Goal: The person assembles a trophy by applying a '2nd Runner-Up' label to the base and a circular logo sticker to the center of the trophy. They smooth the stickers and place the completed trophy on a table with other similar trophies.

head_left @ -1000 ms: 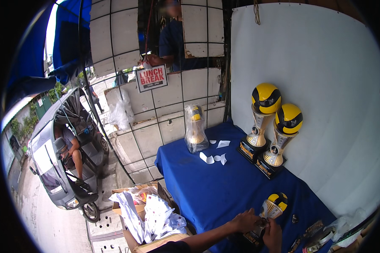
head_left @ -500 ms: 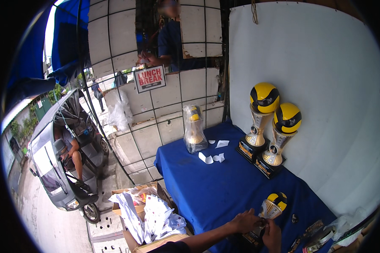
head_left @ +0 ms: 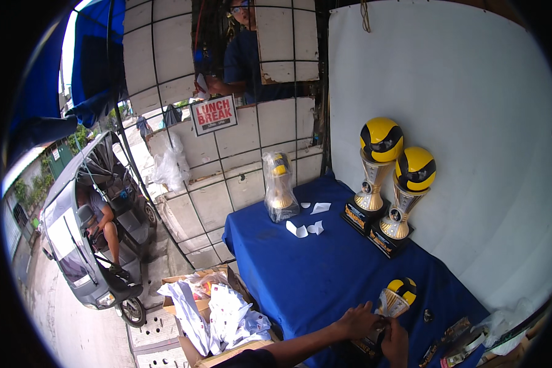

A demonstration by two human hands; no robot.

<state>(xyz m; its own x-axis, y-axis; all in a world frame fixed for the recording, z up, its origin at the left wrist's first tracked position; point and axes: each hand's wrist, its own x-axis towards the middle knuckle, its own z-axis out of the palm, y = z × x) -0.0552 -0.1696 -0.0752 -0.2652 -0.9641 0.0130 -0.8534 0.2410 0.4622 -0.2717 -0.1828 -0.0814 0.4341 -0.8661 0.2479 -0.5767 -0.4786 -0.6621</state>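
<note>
At the near edge of the blue-covered table stands a small trophy [head_left: 397, 300] with a yellow-and-black ball, a silver-gold cup and a black base. My left hand [head_left: 357, 321] reaches across from the left, its fingers bent and closed at the front of the trophy's stem. Against the other side of the stem, my right hand [head_left: 395, 343] is closed too. The fingertips of both hands meet there and cover the stem; any small piece between them cannot be made out. A small dark round piece [head_left: 428, 315] lies right of the trophy.
Two taller ball trophies [head_left: 369, 190] [head_left: 396, 224] stand at the back right. A plastic-wrapped trophy [head_left: 280, 190] and white paper scraps [head_left: 297, 229] are farther left. A cardboard box [head_left: 227, 359] with white papers sits beside the table. A person [head_left: 242, 58] stands behind the grille.
The person behind the grille has shifted and holds a white piece higher. My view has turned slightly. My hands keep nearly the same place at the trophy.
</note>
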